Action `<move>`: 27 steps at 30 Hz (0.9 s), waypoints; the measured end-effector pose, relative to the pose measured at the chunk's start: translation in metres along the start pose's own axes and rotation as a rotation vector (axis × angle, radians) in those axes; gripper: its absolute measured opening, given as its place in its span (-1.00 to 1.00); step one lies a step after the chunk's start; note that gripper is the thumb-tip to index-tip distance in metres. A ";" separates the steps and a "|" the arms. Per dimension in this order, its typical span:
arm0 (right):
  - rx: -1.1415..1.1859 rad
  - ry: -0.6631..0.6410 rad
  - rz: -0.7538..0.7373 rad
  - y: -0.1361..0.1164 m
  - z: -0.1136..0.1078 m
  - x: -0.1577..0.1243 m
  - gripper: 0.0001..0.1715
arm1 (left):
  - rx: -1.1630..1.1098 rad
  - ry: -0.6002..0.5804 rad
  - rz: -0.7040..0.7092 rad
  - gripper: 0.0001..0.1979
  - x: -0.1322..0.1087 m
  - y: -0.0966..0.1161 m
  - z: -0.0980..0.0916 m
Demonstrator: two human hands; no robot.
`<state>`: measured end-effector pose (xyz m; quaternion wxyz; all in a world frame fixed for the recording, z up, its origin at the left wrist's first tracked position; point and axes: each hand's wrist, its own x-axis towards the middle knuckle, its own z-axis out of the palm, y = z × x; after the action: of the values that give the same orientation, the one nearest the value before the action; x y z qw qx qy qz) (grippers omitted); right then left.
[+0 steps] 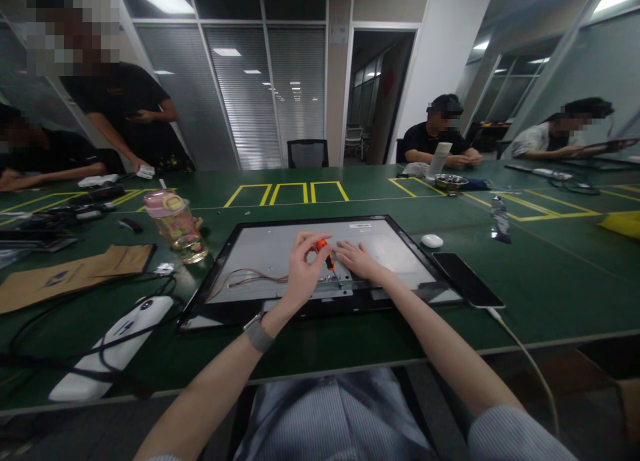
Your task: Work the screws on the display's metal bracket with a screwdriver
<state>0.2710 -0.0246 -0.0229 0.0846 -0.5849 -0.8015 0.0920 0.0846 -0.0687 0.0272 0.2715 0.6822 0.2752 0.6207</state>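
A flat display panel [270, 244] with a black frame lies face down on the green table, its grey metal back up. My left hand [303, 271] is pinched round the orange handle of a small screwdriver [325, 253], whose tip points down at a metal strip [333, 286] near the panel's front edge. My right hand [357, 260] rests flat on the panel just right of the screwdriver, fingers spread. Thin red and white wires [247, 276] run across the panel to the left of my hands. A grey watch sits on my left wrist.
A pink-lidded water bottle [176, 226], brown envelopes [70, 274], a white power strip [113, 348] and black cables lie to the left. A dark phone [467, 280] with a cable and a white case [432, 240] lie to the right. Other people sit and stand around the table.
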 end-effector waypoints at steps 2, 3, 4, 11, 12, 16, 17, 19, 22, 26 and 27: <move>0.007 -0.003 0.000 0.000 0.000 0.000 -0.44 | 0.004 0.003 -0.010 -0.78 0.000 -0.001 0.000; 0.009 -0.003 0.001 0.000 -0.001 0.000 -0.44 | -0.012 0.000 -0.016 -0.77 0.000 -0.002 0.000; 0.010 -0.003 0.002 0.000 -0.001 0.000 -0.44 | -0.040 -0.008 -0.022 -0.74 0.000 -0.002 0.000; 0.024 0.005 -0.012 0.000 -0.001 -0.001 -0.45 | -0.140 -0.033 -0.079 -0.74 0.001 -0.001 0.001; 0.025 0.005 -0.010 0.000 -0.001 -0.001 -0.46 | -0.115 -0.020 -0.073 -0.77 0.001 -0.001 0.001; 0.028 0.002 -0.003 0.001 0.000 0.000 -0.46 | -0.057 0.028 -0.051 -0.83 0.002 0.000 0.000; 0.027 0.002 -0.001 0.001 0.000 0.000 -0.46 | -0.052 0.029 -0.045 -0.82 0.002 0.000 -0.001; 0.027 0.005 -0.001 0.001 0.001 0.001 -0.46 | -0.058 0.010 -0.032 -0.77 0.002 0.001 -0.002; 0.021 0.006 -0.005 0.001 0.001 0.000 -0.45 | -0.105 -0.074 -0.053 -0.72 0.003 0.003 -0.003; 0.005 0.000 -0.005 0.000 0.000 0.000 -0.46 | -0.075 -0.075 -0.057 -0.79 0.003 0.005 -0.002; 0.004 0.001 -0.004 0.000 -0.001 0.000 -0.46 | -0.054 -0.047 -0.046 -0.81 0.003 0.005 -0.001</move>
<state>0.2709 -0.0246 -0.0223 0.0865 -0.5832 -0.8023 0.0933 0.0841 -0.0697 0.0327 0.3104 0.6823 0.2674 0.6055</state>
